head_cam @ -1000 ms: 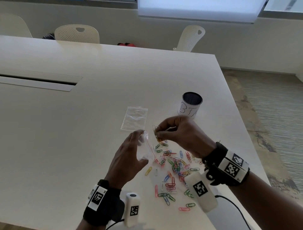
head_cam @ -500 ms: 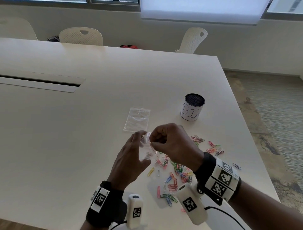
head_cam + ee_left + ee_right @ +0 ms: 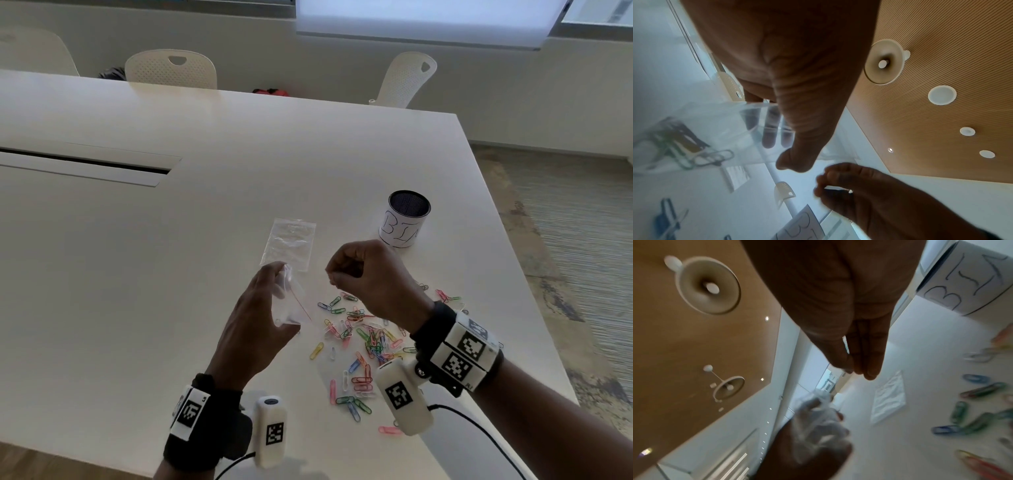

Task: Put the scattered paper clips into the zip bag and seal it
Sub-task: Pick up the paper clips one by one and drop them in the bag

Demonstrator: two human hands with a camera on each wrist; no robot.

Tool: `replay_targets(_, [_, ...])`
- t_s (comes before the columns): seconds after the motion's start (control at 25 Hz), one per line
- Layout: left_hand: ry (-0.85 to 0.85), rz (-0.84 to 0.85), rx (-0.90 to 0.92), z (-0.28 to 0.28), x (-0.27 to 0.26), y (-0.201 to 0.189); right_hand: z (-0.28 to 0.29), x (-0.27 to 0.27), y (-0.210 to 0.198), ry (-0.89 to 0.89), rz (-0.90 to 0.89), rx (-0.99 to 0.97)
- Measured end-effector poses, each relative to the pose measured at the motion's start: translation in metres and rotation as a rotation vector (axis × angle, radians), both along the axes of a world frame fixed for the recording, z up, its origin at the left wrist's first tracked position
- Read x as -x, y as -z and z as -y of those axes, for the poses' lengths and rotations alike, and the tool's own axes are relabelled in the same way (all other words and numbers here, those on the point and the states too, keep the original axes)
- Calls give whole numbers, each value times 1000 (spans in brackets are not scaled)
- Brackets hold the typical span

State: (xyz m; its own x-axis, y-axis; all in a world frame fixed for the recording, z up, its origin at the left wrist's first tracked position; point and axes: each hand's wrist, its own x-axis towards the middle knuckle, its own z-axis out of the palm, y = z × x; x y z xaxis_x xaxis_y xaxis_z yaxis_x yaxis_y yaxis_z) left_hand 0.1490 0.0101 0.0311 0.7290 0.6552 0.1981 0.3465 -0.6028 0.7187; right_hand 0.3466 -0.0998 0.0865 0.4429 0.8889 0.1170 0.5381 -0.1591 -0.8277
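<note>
My left hand (image 3: 279, 294) holds a small clear zip bag (image 3: 291, 303) with a red seal line upright above the table, thumb on one face and fingers behind. In the left wrist view a few paper clips (image 3: 684, 146) lie inside the bag (image 3: 715, 123). My right hand (image 3: 334, 275) hovers just right of the bag's mouth, apart from it, thumb pressed to curled fingertips; no clip shows between them. Several coloured paper clips (image 3: 366, 335) lie scattered on the white table (image 3: 171, 274) below my right wrist.
A second, empty zip bag (image 3: 289, 243) lies flat just beyond my hands. A white cup marked BIN (image 3: 404, 219) stands to the far right of it. The table's right edge runs close past the clips. White chairs (image 3: 171, 68) line the far side.
My right hand carried a pinch of clips to the bag's mouth, then drew back to the right without them. The left hand kept holding the bag.
</note>
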Motion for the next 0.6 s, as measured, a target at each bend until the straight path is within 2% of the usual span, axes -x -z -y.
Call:
replay_targets(0.2, [-67,25,-26,-14,24,-7,-9,11,41,-366,298,247])
replay_targets(0.36, [-97,16,-17,-15,33,-10,-26,27,58,-629,413,307])
replay_targets(0.48, [-86,22,-10,-13,33,-8,-32,27,63,-748,434,354])
replay_targets(0.6, [-65,23,-11,-11,29,-3,-29,16,67,-791,454,367])
